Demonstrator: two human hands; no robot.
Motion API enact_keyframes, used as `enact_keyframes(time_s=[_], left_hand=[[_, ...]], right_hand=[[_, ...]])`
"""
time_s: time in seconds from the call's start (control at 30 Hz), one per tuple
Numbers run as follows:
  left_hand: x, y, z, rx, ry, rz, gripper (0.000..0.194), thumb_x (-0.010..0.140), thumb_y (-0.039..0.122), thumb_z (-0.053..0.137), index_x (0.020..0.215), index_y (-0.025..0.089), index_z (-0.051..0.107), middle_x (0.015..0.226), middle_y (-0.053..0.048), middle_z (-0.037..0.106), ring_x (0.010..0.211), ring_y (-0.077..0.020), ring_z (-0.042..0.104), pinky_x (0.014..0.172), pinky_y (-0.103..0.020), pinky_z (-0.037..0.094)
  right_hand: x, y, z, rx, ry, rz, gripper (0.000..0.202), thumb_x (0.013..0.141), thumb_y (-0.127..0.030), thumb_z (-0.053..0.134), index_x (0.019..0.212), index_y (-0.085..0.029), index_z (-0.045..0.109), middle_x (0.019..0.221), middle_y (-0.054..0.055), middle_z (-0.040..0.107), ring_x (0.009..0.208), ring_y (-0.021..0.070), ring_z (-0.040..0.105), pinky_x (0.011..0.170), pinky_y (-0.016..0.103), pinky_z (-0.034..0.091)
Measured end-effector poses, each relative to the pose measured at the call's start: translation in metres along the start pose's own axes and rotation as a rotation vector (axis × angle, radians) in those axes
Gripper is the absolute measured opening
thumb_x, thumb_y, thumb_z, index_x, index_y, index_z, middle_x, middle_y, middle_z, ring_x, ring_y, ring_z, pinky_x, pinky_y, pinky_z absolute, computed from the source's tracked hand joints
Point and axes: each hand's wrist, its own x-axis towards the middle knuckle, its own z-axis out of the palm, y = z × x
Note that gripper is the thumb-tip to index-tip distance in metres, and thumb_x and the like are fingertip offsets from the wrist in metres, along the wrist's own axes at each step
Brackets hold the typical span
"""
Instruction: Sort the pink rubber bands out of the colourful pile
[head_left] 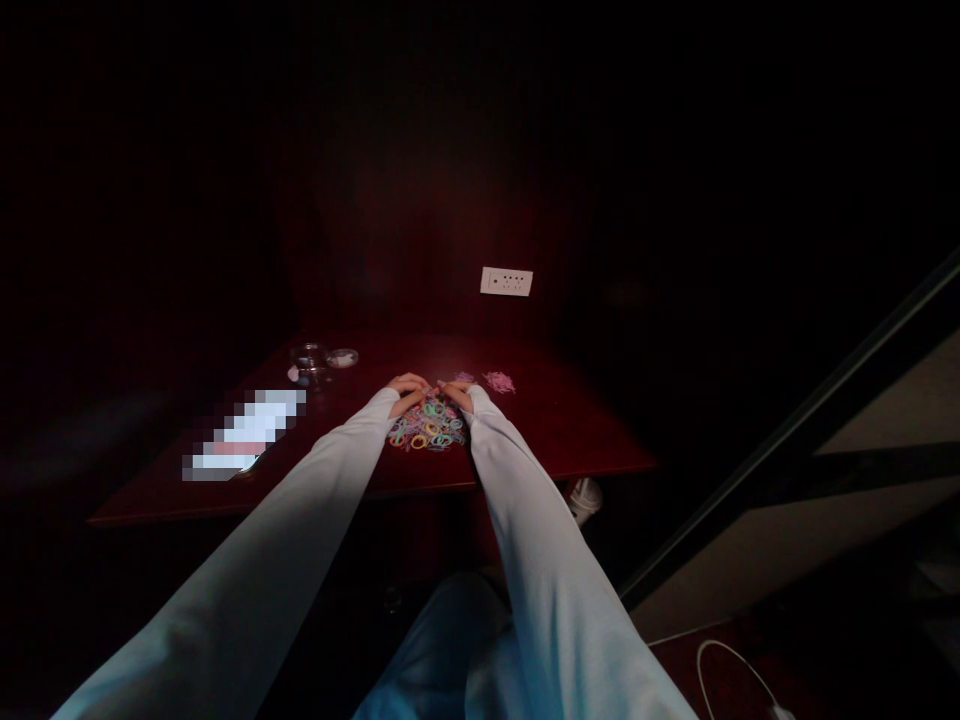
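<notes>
A loose pile of small elastic hair ties (431, 432) in yellow, green, purple and pink lies near the front of the dark red table. My left hand (407, 390) reaches over the pile's far left side, its fingers bent inward. Close opposite it, my right hand (456, 393) is at the far right side, fingertips drawn together near those of the left. What the fingertips hold, if anything, is too small to make out. Behind the right hand lie a small purple heap (464, 378) and a pink heap (499, 382), seemingly hair ties too.
At the table's back left stand a clear jar (309, 358) and a round clear lid or dish (343, 358). A bright, blurred-out phone-like screen (251, 435) is at the left. A white power socket (506, 282) is on the back wall; a white cable (739, 660) hangs lower right.
</notes>
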Motion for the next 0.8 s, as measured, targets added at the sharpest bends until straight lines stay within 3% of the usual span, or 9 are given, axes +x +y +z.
enact_keyframes(time_s=[0.37,0.57,0.8], left_hand=[[-0.009,0.02,0.001,-0.04,0.028,0.023,0.041,0.09,0.044,0.06,0.058,0.02,0.067,0.1,-0.01,0.074,0.095,-0.0247,0.069,0.101,-0.039,0.052],[-0.005,0.01,0.001,-0.047,0.013,0.039,0.039,0.088,0.042,0.06,0.057,0.02,0.068,0.099,-0.01,0.074,0.094,-0.0243,0.069,0.1,-0.039,0.053],[0.002,-0.006,0.002,-0.057,0.012,0.053,0.039,0.086,0.05,0.064,0.062,0.021,0.072,0.099,-0.01,0.076,0.096,-0.0255,0.07,0.1,-0.04,0.054]], right_hand=[[-0.005,-0.004,0.0,0.036,0.067,-0.037,0.05,0.077,-0.067,0.07,0.071,-0.018,0.077,0.07,0.001,0.067,0.073,0.0151,0.059,0.074,0.027,0.043],[-0.005,-0.007,0.0,0.029,0.057,-0.022,0.046,0.078,-0.065,0.071,0.077,-0.019,0.078,0.074,0.001,0.069,0.078,0.017,0.061,0.077,0.028,0.044],[-0.006,-0.007,-0.001,-0.002,-0.023,-0.019,0.04,0.071,-0.058,0.081,0.08,-0.019,0.078,0.07,-0.001,0.066,0.069,0.0142,0.056,0.069,0.027,0.041]])
